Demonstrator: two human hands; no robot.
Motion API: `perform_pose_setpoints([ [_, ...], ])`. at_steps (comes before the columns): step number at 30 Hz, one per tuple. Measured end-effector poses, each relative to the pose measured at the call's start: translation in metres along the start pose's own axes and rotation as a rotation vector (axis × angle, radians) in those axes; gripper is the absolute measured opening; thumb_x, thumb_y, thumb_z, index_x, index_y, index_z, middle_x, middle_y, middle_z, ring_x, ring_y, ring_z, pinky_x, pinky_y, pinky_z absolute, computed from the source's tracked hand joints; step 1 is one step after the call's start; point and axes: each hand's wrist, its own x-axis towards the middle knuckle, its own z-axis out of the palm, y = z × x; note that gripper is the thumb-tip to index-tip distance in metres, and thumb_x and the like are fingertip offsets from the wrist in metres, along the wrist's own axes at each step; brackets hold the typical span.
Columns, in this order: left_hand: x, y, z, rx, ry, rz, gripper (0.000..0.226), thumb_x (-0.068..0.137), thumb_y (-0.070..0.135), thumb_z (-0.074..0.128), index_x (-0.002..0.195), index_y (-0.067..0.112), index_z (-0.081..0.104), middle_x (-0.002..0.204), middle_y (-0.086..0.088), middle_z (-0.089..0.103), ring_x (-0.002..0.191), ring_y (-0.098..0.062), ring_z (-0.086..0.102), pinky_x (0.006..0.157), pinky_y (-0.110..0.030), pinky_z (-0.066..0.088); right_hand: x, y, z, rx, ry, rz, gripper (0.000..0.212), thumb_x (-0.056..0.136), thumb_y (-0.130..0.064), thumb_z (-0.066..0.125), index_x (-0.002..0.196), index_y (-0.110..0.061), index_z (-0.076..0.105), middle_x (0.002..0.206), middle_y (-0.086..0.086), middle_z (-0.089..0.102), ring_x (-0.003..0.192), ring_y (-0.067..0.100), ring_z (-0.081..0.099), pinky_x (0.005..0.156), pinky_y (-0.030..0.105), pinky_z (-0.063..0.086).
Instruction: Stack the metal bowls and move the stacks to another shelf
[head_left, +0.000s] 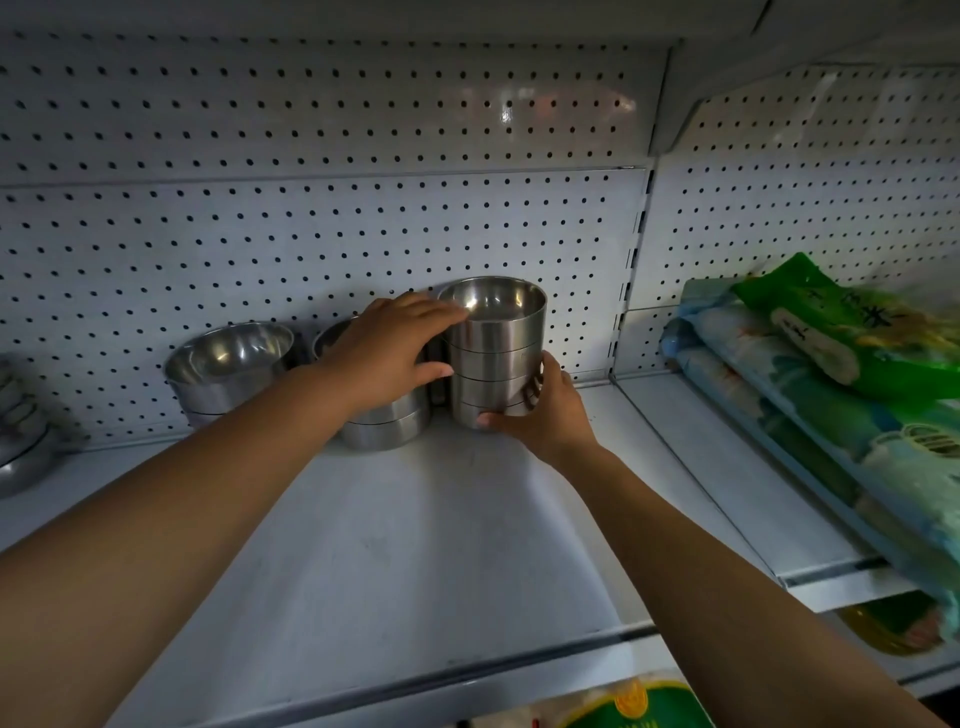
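Note:
A tall stack of several metal bowls (493, 353) stands at the back of the white shelf (395, 545), against the pegboard. My left hand (389, 348) grips the stack's upper left side, fingers at the top rim. My right hand (545, 410) holds its lower right side, thumb along the base. A shorter stack of bowls (387, 428) sits just left, partly hidden under my left hand. Further left stands another short stack of bowls (228, 366).
A white pegboard wall (311, 234) backs the shelf. An upright post (631, 270) divides it from the right-hand shelf, where bagged goods (831, 374) lie piled. More metal ware (26, 441) shows at the far left edge. Packages (623, 706) lie on the shelf below.

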Motion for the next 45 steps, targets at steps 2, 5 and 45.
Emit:
perform_pose_setpoints([
  [2,-0.005,0.003,0.000,-0.005,0.013,-0.012,0.072,0.093,0.040,0.071,0.156,0.024,0.040,0.162,0.001,0.039,0.151,-0.021,0.032,0.119,-0.042,0.024,-0.003,-0.001,-0.001,-0.026,-0.015,0.002,0.106,0.060,-0.039,0.099,0.145,-0.025,0.038,0.136,-0.004,0.054,0.120,0.014,0.054,0.092,0.025,0.045],
  [5,-0.022,0.004,-0.001,-0.045,0.058,-0.035,0.069,0.091,0.040,0.074,0.152,0.023,0.047,0.162,0.003,0.039,0.150,-0.020,0.033,0.119,-0.042,0.024,-0.014,-0.005,-0.008,-0.099,-0.060,0.005,0.100,0.068,-0.043,0.094,0.148,-0.021,0.039,0.145,0.001,0.054,0.130,0.020,0.054,0.093,0.026,0.042],
  [45,-0.739,0.183,-0.162,0.111,0.323,-1.637,0.076,0.079,0.041,0.084,0.146,0.023,0.052,0.150,0.003,0.054,0.138,-0.022,0.047,0.112,-0.033,0.030,-0.477,-0.280,0.309,0.013,-1.258,-0.688,0.085,0.084,-0.040,0.084,0.155,-0.032,0.038,0.147,-0.022,0.039,0.128,-0.010,0.034,0.101,0.002,0.026],
])
